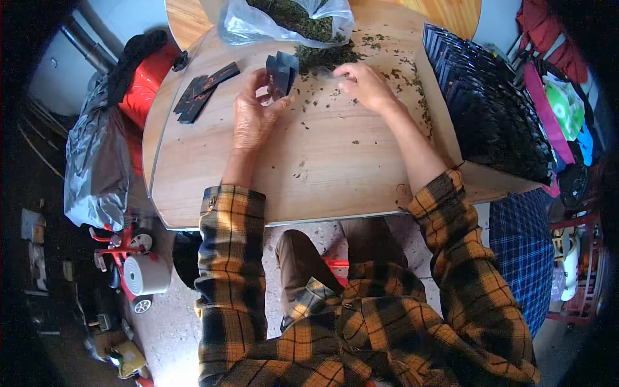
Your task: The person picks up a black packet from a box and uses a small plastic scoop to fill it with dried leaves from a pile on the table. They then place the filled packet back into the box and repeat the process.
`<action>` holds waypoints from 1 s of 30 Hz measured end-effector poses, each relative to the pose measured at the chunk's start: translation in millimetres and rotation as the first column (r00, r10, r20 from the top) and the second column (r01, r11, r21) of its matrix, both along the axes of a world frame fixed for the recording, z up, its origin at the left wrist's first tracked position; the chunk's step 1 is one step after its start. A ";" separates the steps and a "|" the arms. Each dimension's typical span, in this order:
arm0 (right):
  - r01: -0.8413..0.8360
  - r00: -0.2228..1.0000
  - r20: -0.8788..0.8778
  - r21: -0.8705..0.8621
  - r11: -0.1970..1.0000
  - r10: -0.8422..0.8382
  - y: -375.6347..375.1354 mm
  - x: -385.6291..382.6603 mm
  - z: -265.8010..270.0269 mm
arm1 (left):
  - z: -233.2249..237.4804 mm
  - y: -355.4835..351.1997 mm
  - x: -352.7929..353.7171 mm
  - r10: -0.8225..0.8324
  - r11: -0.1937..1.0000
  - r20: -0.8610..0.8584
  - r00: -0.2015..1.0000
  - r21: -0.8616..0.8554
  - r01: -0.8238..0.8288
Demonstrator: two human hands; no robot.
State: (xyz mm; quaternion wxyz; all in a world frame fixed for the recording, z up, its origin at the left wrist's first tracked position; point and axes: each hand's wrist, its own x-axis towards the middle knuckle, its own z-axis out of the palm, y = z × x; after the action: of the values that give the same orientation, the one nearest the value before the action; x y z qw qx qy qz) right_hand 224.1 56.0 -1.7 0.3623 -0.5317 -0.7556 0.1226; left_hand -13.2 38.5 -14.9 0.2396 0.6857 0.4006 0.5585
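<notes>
My left hand is closed round a small black pouch with red markings, held upright with its top spread apart. To its right, my right hand is pinched at the edge of a heap of dry green leaves. A small see-through thing shows at its fingertips, too blurred to name. Behind the heap lies a clear plastic bag with its mouth towards me, full of the same leaves. Several flat black pouches lie fanned on the table left of my left hand.
Many black pouches fill an open box at the table's right side. Leaf bits are scattered across the wooden table. A grey plastic-covered object stands left of the table, and a blue checked cloth hangs at right.
</notes>
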 end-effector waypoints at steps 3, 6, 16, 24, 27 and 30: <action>-0.137 0.967 -0.227 -0.084 0.987 0.115 12.5 8.5 -2.2 | -0.4 3.6 -4.2 0.037 0.999 0.027 0.999 -0.021 -0.037; -0.176 0.835 -0.544 -0.117 0.977 0.085 14.2 8.9 0.0 | -1.1 6.9 -11.5 0.164 0.986 0.039 0.986 -0.039 -0.162; 0.083 0.930 -0.357 -0.040 0.996 -0.092 32.3 6.0 -13.2 | 5.2 4.4 -18.2 0.296 0.947 0.008 0.955 -0.137 -0.292; 0.205 0.925 -0.348 0.120 0.971 -0.152 52.3 9.1 -33.4 | 5.5 3.3 -15.9 0.305 0.940 -0.029 0.952 -0.152 -0.305; 0.276 0.921 -0.325 0.160 0.948 -0.213 52.5 14.3 -34.4 | 10.2 -2.3 -14.0 0.312 0.941 -0.052 0.949 -0.122 -0.316; 0.285 0.919 -0.347 0.263 0.922 -0.185 56.6 17.0 -36.5 | 12.3 -2.6 -14.8 0.296 0.935 -0.111 0.949 -0.172 -0.311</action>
State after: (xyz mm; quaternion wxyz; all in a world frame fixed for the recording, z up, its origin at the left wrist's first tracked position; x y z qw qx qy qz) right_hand 241.1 112.6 -38.2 0.5690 -0.5301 -0.6273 0.0417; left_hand -28.0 35.9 -2.6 0.1971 0.6127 0.5622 0.5193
